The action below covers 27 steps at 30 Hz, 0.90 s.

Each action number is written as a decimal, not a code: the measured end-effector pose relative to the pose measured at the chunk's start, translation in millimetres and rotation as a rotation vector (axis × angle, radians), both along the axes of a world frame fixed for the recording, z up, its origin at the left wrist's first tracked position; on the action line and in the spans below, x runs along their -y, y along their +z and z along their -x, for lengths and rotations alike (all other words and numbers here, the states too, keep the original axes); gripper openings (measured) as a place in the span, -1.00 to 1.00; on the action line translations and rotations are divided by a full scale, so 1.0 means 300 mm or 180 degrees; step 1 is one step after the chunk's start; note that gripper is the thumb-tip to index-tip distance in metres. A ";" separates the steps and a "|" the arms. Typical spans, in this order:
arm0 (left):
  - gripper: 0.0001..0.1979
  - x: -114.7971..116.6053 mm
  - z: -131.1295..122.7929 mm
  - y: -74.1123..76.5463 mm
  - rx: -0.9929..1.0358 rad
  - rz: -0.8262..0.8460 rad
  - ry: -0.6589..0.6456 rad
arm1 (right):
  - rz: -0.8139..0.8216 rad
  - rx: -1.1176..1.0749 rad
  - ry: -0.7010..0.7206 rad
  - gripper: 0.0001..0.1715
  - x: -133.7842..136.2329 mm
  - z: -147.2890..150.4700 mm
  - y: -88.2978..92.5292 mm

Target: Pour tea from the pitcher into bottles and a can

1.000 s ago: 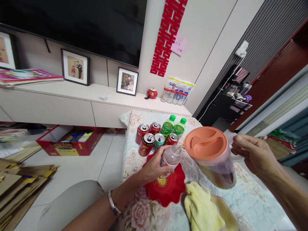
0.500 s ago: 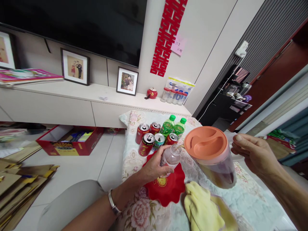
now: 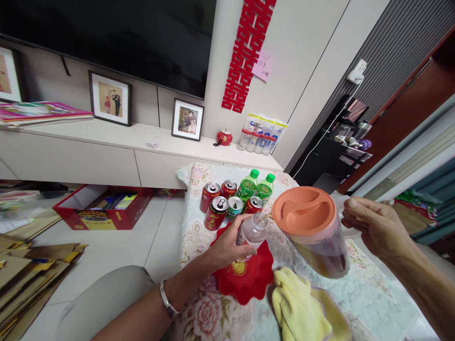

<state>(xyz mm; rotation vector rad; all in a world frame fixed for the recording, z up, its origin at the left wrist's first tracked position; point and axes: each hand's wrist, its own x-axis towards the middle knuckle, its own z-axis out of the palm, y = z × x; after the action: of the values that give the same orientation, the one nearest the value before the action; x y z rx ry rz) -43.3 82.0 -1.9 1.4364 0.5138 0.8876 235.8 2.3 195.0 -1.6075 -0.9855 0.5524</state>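
The left hand [image 3: 227,244] clasped a round, clear plastic bottle [image 3: 255,232]; the right hand [image 3: 378,227] gripped an orange-lidded translucent jug [image 3: 311,228], mid-pour, brown liquid [image 3: 322,259] remaining.

The premises present as a home, specifically a living room: a large black television [image 3: 106,40] is set above a long, low white cabinet [image 3: 71,151] bearing framed photographs [image 3: 187,120], red paper cut-outs [image 3: 245,61] run down the wall [image 3: 302,47], and a floral tablecloth [image 3: 206,312] lies before the cabinet.
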 end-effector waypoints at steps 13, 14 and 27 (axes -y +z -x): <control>-0.13 0.001 0.002 0.007 -0.0030 0.0038 -0.0030 | 0.0046 0.0004 0.0014 -0.17 -0.002 -0.003 0.001; -0.13 0.001 0.002 0.008 -0.0026 0.0028 -0.0024 | 0.0051 0.0002 0.0018 -0.18 -0.002 -0.004 0.001; -0.13 0.002 0.003 0.009 -0.0010 -0.0018 -0.0023 | 0.0053 0.0032 -0.0006 -0.16 0.000 0.001 0.006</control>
<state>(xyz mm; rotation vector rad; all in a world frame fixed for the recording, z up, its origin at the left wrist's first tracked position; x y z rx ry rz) -44.4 81.3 0.9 1.4441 0.5086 0.8819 235.4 2.2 196.9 -1.6271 -0.9892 0.5531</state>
